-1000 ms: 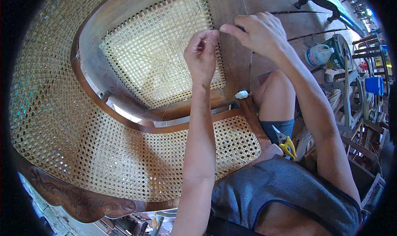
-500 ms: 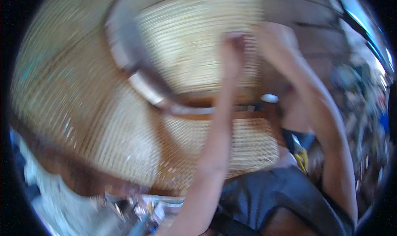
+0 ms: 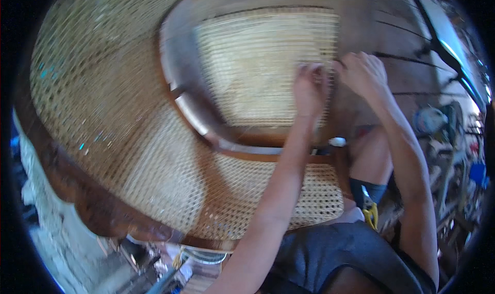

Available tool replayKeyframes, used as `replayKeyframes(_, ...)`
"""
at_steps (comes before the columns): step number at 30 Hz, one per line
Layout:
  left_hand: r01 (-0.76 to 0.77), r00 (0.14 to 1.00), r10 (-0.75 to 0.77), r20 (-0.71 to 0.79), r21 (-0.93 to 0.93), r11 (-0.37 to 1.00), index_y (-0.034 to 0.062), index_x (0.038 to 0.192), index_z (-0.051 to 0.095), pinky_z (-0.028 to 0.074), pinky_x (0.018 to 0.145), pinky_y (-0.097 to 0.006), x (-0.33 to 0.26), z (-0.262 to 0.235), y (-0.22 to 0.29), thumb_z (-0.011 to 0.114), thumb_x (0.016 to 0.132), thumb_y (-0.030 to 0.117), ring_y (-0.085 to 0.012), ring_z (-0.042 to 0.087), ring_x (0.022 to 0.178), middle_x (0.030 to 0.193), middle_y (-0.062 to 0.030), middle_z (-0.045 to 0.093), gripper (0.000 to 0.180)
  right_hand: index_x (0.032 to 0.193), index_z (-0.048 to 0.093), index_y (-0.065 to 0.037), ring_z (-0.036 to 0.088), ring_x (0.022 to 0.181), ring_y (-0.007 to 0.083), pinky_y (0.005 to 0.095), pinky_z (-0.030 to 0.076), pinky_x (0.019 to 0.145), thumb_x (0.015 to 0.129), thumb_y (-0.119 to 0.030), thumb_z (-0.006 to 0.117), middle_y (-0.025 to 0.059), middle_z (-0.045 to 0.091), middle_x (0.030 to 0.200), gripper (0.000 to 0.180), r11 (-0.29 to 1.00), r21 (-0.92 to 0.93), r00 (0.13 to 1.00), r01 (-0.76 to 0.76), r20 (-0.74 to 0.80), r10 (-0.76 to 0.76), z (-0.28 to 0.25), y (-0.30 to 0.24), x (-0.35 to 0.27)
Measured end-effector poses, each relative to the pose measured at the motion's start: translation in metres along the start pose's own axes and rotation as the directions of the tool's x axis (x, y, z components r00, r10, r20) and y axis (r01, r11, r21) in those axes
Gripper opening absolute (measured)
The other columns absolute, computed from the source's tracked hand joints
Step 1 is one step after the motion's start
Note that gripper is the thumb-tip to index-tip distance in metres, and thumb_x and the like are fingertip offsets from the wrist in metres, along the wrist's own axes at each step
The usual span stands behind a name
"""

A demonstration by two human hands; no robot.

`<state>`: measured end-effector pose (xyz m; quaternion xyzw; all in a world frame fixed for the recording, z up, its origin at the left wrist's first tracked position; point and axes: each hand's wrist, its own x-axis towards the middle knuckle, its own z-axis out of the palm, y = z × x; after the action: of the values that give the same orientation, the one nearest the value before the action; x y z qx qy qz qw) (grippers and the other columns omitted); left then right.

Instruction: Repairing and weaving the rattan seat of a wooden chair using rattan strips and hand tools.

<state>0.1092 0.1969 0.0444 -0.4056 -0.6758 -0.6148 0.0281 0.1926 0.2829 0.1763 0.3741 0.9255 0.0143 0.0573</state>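
A pale woven cane panel (image 3: 258, 72) lies inside a curved dark-brown wooden frame (image 3: 198, 121), part of a large piece of cane furniture. My left hand (image 3: 311, 90) is at the panel's right edge, fingers curled closed. Just right of it, my right hand (image 3: 364, 73) is bent over the same edge with its fingers pinched together. The two hands nearly meet. Whatever lies between their fingers is too small and blurred to make out.
More cane weave (image 3: 314, 191) spreads below and left, bordered by a dark wooden rail (image 3: 98, 203). A small white object (image 3: 337, 142) is by the frame's lower right. A yellow-handled hand tool (image 3: 370, 215) is beside my lap. Cluttered items, including a blue object (image 3: 479, 174), are at right.
The furniture and both hands appear lower and further right in the picture, which is also less blurred. Both hands stay close together at the panel's right edge.
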Motion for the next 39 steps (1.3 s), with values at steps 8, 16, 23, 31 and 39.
replayKeyframes(8, 0.39, 0.877, -0.422, 0.23, 0.173, 0.905, 0.0075, 0.108, 0.063, 0.051, 0.062, -0.033, 0.012, -0.003, 0.04, 0.066, 0.086, 0.009, -0.0228, 0.063, 0.07, 0.084, -0.0121, 0.066, 0.022, 0.081, 0.073, -0.007, 0.068, 0.08, 0.0352, 0.0457, 0.053, 0.076, 0.09, -0.048, 0.053, 0.0186, 0.07, 0.08, 0.046, 0.999, 0.013, 0.985, -0.032, -0.169, 0.033, -0.025, 0.044, -0.014)
replayKeyframes(16, 0.591, 0.796, -0.499, 0.342, -0.617, 0.52, -0.0041, 0.103, 0.069, 0.049, 0.057, -0.022, 0.019, -0.003, 0.031, 0.065, 0.092, 0.01, -0.0127, 0.065, 0.068, 0.084, -0.0082, 0.069, 0.018, 0.076, 0.072, -0.006, 0.069, 0.076, 0.0341, 0.0443, 0.053, 0.073, 0.088, -0.035, 0.059, 0.0172, 0.069, 0.076, 0.033, 0.992, 0.104, 0.99, 0.064, -0.135, -0.049, -0.008, 0.029, -0.014)
replayKeyframes(23, 0.543, 0.81, -0.534, 0.243, -0.657, 0.523, -0.0053, 0.095, 0.067, 0.048, 0.055, -0.023, 0.013, 0.0, 0.014, 0.063, 0.094, 0.01, -0.0126, 0.063, 0.066, 0.079, -0.0074, 0.068, 0.016, 0.093, 0.065, -0.004, 0.069, 0.075, 0.035, 0.0466, 0.053, 0.071, 0.087, -0.019, 0.058, 0.0187, 0.069, 0.076, 0.018, 0.994, 0.017, 0.984, 0.108, -0.141, -0.105, 0.01, 0.011, 0.002)
replayKeyframes(31, 0.512, 0.821, -0.518, 0.241, -0.712, 0.48, -0.0045, 0.096, 0.066, 0.049, 0.057, -0.024, 0.01, 0.0, 0.006, 0.061, 0.096, 0.013, -0.012, 0.06, 0.063, 0.078, -0.0065, 0.066, 0.018, 0.094, 0.068, -0.005, 0.071, 0.083, 0.0302, 0.0403, 0.054, 0.072, 0.081, -0.014, 0.061, 0.0159, 0.071, 0.086, 0.017, 0.988, -0.012, 0.987, 0.154, -0.036, -0.154, -0.009, -0.011, 0.003)
replayKeyframes(39, 0.523, 0.826, -0.507, 0.245, -0.669, 0.528, -0.0033, 0.1, 0.067, 0.052, 0.062, -0.024, 0.008, -0.001, 0.006, 0.061, 0.096, 0.015, -0.0129, 0.063, 0.067, 0.082, -0.0065, 0.067, 0.019, 0.092, 0.068, -0.007, 0.069, 0.082, 0.034, 0.045, 0.052, 0.078, 0.085, -0.019, 0.061, 0.0184, 0.07, 0.081, 0.016, 0.991, -0.028, 0.989, 0.129, -0.076, -0.13, 0.0, 0.006, 0.001)
